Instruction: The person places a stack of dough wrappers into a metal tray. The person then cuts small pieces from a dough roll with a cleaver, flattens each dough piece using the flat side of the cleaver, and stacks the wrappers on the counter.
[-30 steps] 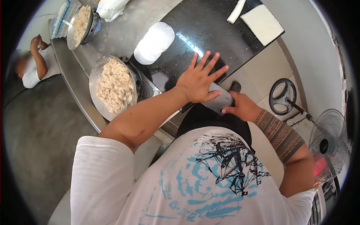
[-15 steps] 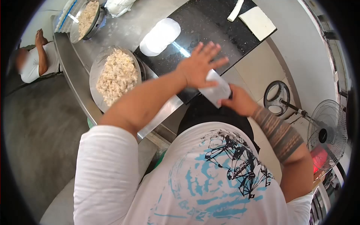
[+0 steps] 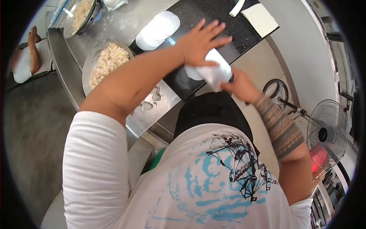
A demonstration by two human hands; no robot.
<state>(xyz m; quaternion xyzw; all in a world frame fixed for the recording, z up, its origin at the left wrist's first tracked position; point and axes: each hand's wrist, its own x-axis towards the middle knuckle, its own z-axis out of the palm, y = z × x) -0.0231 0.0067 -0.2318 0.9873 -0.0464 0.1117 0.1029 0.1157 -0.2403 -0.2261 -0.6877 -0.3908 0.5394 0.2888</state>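
My right hand (image 3: 241, 84) is wrapped round the dark handle of a cleaver (image 3: 218, 66) with a broad, shiny blade. On the flat of that blade rests the heel of my left hand (image 3: 204, 42), its fingers spread out over the black board (image 3: 182, 86). From under the blade's left side peeks a thin, pale round of dough (image 3: 192, 73). Farther left on the board lies an overlapping pile of thin white dough rounds (image 3: 158, 29). A short white dough roll (image 3: 237, 7) sits at the far end, beside a folded cream cloth (image 3: 260, 20).
A bowl of chunky pale filling (image 3: 108, 63) stands left of the board, partly behind my left arm. Another bowl of filling (image 3: 82, 17) is at the upper left. A seated person (image 3: 34, 57) is at the far left. A standing fan (image 3: 327, 133) is on the right.
The cleaver and both hands have shifted slightly up in view, and the blade's tilt has changed. A pale dough round now shows beside the blade. The whole view has moved a little.
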